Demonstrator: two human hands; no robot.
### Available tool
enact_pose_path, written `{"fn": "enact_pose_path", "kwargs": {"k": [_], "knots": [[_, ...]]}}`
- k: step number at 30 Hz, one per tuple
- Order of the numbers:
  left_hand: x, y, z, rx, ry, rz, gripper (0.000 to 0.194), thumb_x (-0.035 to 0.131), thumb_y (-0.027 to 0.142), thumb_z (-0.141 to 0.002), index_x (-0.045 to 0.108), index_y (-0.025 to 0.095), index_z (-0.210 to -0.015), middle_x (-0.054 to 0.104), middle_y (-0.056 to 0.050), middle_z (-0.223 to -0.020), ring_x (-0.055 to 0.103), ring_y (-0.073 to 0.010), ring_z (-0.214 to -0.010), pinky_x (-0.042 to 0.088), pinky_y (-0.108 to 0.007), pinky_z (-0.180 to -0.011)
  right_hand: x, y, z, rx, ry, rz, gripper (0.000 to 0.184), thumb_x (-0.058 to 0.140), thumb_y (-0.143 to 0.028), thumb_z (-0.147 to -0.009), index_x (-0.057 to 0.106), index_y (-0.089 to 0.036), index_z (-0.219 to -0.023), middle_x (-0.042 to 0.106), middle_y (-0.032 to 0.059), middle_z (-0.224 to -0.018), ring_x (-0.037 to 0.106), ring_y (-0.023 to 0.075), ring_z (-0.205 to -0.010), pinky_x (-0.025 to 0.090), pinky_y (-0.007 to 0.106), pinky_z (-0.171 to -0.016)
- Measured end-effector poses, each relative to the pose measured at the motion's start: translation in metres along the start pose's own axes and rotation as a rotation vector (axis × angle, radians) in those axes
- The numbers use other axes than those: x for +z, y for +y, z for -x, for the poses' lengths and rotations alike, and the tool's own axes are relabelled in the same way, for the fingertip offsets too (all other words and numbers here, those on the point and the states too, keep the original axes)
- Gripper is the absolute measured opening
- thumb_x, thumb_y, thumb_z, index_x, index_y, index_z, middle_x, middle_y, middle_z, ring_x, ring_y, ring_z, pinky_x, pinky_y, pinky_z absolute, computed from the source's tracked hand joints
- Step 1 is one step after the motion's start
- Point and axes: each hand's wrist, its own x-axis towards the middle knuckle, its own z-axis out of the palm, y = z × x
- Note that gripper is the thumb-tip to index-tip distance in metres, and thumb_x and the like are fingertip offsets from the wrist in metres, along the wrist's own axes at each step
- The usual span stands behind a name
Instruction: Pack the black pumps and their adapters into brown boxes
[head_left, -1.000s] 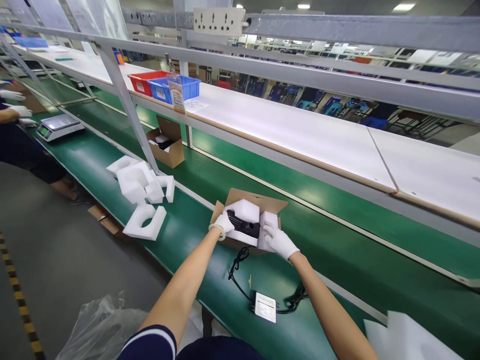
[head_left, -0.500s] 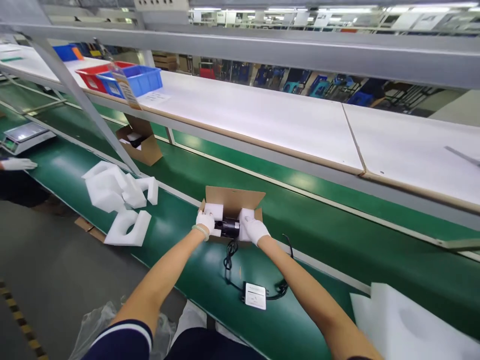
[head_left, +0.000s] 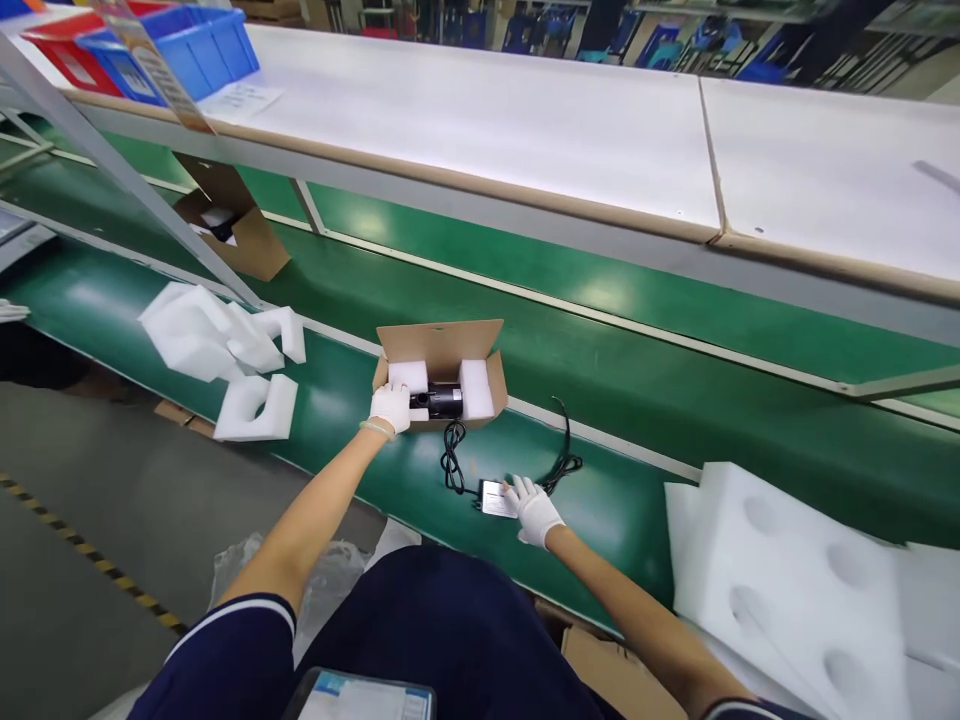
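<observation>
A small open cardboard box (head_left: 441,345) sits on the green bench with its lid flap raised. Inside, a black cylindrical device (head_left: 447,401) lies between white foam pieces (head_left: 475,388). My left hand (head_left: 391,406), in a white glove, grips the box's left end, its fingers bent over the edge by the foam. A black cable (head_left: 452,462) runs from the box to a power adapter (head_left: 494,498) with a pale label. My gloved right hand (head_left: 534,510) reaches the adapter's right side, fingers stretched and apart. Beyond it lies another black cable (head_left: 562,465).
White foam pieces (head_left: 199,330) lie at left, and large foam blocks (head_left: 802,590) at right. Another open carton (head_left: 259,245) stands behind a slanted post. A white shelf (head_left: 480,110) with blue bin (head_left: 180,55) overhangs the back. Another person's glove (head_left: 11,311) shows far left.
My right hand has left the foam in the box and moved down to the adapter. My left hand stays at the box's left end. The camera has tilted downward.
</observation>
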Motion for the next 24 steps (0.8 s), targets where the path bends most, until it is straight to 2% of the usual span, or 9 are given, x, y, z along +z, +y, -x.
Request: {"fn": "enact_pose_path", "kwargs": {"k": [2,5,8,10,12,16,20,22,24], "knots": [[0.001,0.015,0.016,0.074,0.122,0.069,0.057,0.054,0.019,-0.075,0.044,0.008,-0.130,0.046,-0.020,-0.136,0.045,-0.0334,-0.123,0.036,-0.046,-0.102,0.017,0.003,0.003,0.117,-0.034,-0.076,0.085,0.070,-0.014,-0.057,0.043,-0.010,-0.138,0.050,0.0224,-0.132,0.050,0.0330,-0.117,0.036,0.038,-0.096],[0.013,0.059,0.055,0.357,0.306,0.244,0.070,0.058,0.032,-0.074,0.035,0.010,-0.137,0.038,-0.020,-0.144,0.032,-0.0360,-0.135,0.028,-0.052,-0.109,0.013,-0.002,0.001,0.166,-0.018,-0.310,0.070,0.065,-0.017,-0.061,0.050,-0.011,-0.129,0.060,0.0161,-0.115,0.058,0.0256,-0.098,0.041,0.032,-0.085],[0.035,0.104,0.098,0.682,0.012,0.290,0.091,0.070,0.043,-0.062,0.033,0.009,-0.139,0.034,-0.023,-0.146,0.029,-0.0415,-0.135,0.025,-0.054,-0.109,-0.009,-0.019,0.003,0.210,-0.021,-0.668,0.034,0.060,-0.024,-0.067,0.060,-0.015,-0.100,0.062,0.0032,-0.080,0.055,0.0156,-0.069,0.041,0.026,-0.066],[0.051,0.120,0.120,0.725,-0.252,0.318,0.102,0.075,0.046,-0.054,0.034,0.007,-0.138,0.039,-0.026,-0.142,0.037,-0.0445,-0.129,0.030,-0.055,-0.105,-0.029,-0.032,0.012,0.208,-0.087,-0.993,0.013,0.054,-0.027,-0.074,0.057,-0.016,-0.079,0.048,-0.0044,-0.059,0.040,0.0089,-0.051,0.033,0.022,-0.052],[0.061,0.122,0.134,0.666,-0.447,0.470,0.107,0.077,0.046,-0.052,0.031,0.010,-0.141,0.048,-0.023,-0.136,0.049,-0.0415,-0.119,0.039,-0.052,-0.099,-0.051,-0.042,0.026,0.173,-0.167,-1.316,0.019,0.053,-0.036,-0.077,0.051,-0.017,-0.071,0.035,-0.0084,-0.051,0.024,0.0055,-0.043,0.022,0.020,-0.043],[0.058,0.103,0.154,0.577,-0.455,1.025,0.105,0.074,0.046,-0.058,0.024,0.017,-0.145,0.048,-0.015,-0.138,0.051,-0.0331,-0.121,0.040,-0.045,-0.103,-0.112,-0.043,0.060,-0.019,-0.169,-1.703,0.030,0.058,-0.048,-0.076,0.051,-0.018,-0.077,0.031,-0.0106,-0.051,0.017,0.0033,-0.038,0.015,0.019,-0.037],[0.027,0.081,0.170,0.674,-0.334,1.311,0.105,0.075,0.051,-0.058,0.027,0.015,-0.143,0.040,-0.018,-0.143,0.039,-0.0358,-0.131,0.027,-0.049,-0.111,-0.178,-0.025,0.054,-0.267,0.064,-1.492,0.036,0.050,-0.049,-0.085,0.055,-0.016,-0.098,0.054,-0.0006,-0.068,0.044,0.0077,-0.046,0.037,0.022,-0.044],[0.007,0.074,0.173,0.759,-0.287,1.389,0.103,0.074,0.055,-0.058,0.030,0.016,-0.142,0.044,-0.017,-0.138,0.044,-0.0358,-0.126,0.030,-0.050,-0.109,-0.198,-0.023,0.028,-0.322,0.235,-1.160,0.036,0.049,-0.039,-0.087,0.055,-0.016,-0.113,0.062,0.0057,-0.090,0.052,0.0098,-0.058,0.046,0.025,-0.056],[-0.013,0.069,0.171,0.839,-0.235,1.500,0.101,0.073,0.058,-0.059,0.030,0.017,-0.142,0.050,-0.017,-0.128,0.053,-0.0333,-0.114,0.039,-0.050,-0.101,-0.203,-0.034,-0.005,-0.369,0.260,-0.698,0.043,0.054,-0.028,-0.082,0.054,-0.017,-0.124,0.060,0.0095,-0.110,0.056,0.0123,-0.069,0.048,0.029,-0.067]]}}
